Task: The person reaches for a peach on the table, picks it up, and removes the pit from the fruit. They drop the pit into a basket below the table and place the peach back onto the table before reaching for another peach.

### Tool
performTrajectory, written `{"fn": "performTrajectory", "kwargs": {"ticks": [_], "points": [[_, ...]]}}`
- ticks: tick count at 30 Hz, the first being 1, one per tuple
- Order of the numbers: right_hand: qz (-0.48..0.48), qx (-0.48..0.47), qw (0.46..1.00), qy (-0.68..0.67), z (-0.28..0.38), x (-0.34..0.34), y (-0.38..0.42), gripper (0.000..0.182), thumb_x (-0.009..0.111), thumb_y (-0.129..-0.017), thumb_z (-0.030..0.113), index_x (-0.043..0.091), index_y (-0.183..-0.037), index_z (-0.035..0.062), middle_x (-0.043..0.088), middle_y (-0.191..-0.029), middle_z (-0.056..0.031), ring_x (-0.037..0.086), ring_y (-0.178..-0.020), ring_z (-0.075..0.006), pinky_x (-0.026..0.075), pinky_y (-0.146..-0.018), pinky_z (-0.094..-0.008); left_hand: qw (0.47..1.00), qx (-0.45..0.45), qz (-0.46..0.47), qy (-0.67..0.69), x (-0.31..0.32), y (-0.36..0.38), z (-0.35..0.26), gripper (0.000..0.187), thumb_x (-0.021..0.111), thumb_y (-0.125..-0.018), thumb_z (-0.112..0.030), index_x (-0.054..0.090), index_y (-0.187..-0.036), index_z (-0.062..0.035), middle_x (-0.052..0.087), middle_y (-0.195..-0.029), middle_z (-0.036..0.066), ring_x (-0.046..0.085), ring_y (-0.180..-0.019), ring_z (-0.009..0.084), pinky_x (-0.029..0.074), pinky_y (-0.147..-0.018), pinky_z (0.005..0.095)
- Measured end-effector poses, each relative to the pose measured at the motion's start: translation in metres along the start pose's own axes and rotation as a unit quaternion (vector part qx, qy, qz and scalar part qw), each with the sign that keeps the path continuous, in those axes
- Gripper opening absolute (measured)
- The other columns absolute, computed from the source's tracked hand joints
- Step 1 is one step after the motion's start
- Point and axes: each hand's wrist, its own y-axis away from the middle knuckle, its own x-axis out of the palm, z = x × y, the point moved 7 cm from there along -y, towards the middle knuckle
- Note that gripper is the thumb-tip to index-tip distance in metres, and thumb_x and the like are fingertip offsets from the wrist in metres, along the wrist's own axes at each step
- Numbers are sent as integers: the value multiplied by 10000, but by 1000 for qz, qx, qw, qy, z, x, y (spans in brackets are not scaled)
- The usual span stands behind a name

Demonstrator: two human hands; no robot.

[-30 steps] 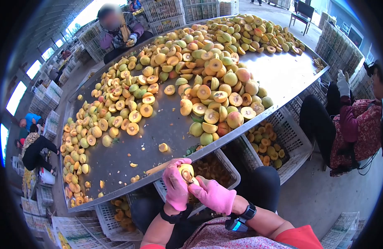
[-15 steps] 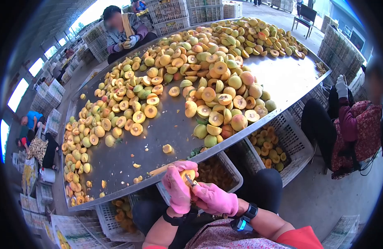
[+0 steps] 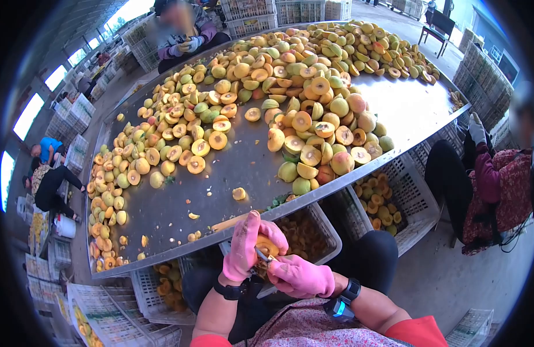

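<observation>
My left hand (image 3: 241, 247), in a pink glove, is closed around a yellow peach half (image 3: 268, 247) with its cut face showing. In my right hand (image 3: 303, 275), also gloved in pink, is a small metal knife (image 3: 261, 254) whose tip meets the cut face of the peach. The fingers hide its handle and exact shape. Both hands are in front of the near edge of a metal table (image 3: 221, 185). Many halved peaches (image 3: 302, 121) are heaped on that table, and one lone peach piece (image 3: 238, 194) lies close to my hands.
Below the table edge stand plastic crates: one with brownish scraps (image 3: 332, 246), one with peach halves (image 3: 414, 196), another at left (image 3: 145, 295). One person (image 3: 498, 179) sits at right, another (image 3: 186, 34) works across the table. Stacked crates (image 3: 481, 75) rise behind.
My view has shifted slightly, so the table appears further right and up. My left hand has opened its grip wider around the peach half, with its fingers raised; the knife stays at the fruit.
</observation>
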Motion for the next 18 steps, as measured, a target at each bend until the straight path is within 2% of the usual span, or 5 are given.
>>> {"fn": "performTrajectory", "kwargs": {"ticks": [6, 9, 11, 15, 18], "points": [[158, 30, 971, -178, -3, 15, 6, 444, 460, -1060, 555, 504, -939, 130, 387, -633, 60, 284, -438, -26, 208, -375, -216, 977, 31, -24, 210, 10, 4, 1, 649, 267, -1091, -551, 604, -806, -75, 620, -666, 137, 619, -599, 258, 518, -631, 336], [95, -20, 995, -38, -17, 7, 0, 418, 489, -1058, 529, 533, -995, 118, 433, -655, 47, 346, -466, -39, 271, -413, -228, 947, 3, -85, 309, 12, 5, 1, 551, 313, -1078, -571, 609, -959, -123, 648, -769, 121, 644, -685, 257, 525, -650, 337], [28, -119, 985, 123, -18, 0, -4, 383, 552, -1046, 475, 564, -1071, 93, 479, -690, 35, 419, -506, -77, 351, -477, -254, 910, -17, -242, 337, -2, 11, -3, 497, 384, -1076, -546, 613, -926, -131, 639, -856, 57, 638, -772, 238, 516, -645, 338], [-119, -163, 926, 318, -4, -13, 18, 366, 599, -1029, 407, 562, -1144, 62, 610, -770, -38, 584, -596, -125, 470, -562, -321, 926, 209, -305, 74, -47, 50, -55, 505, 359, -1090, -517, 602, -955, -95, 648, -891, 98, 636, -767, 235, 530, -682, 352], [-210, -117, 821, 519, -55, -59, -11, 440, 625, -1004, 348, 481, -1274, 33, 704, -886, -136, 705, -716, -234, 534, -633, -376, 808, 262, -479, -219, -96, 127, -92, 479, 353, -1094, -442, 598, -960, -53, 645, -884, 111, 641, -793, 236, 536, -714, 339]]}}
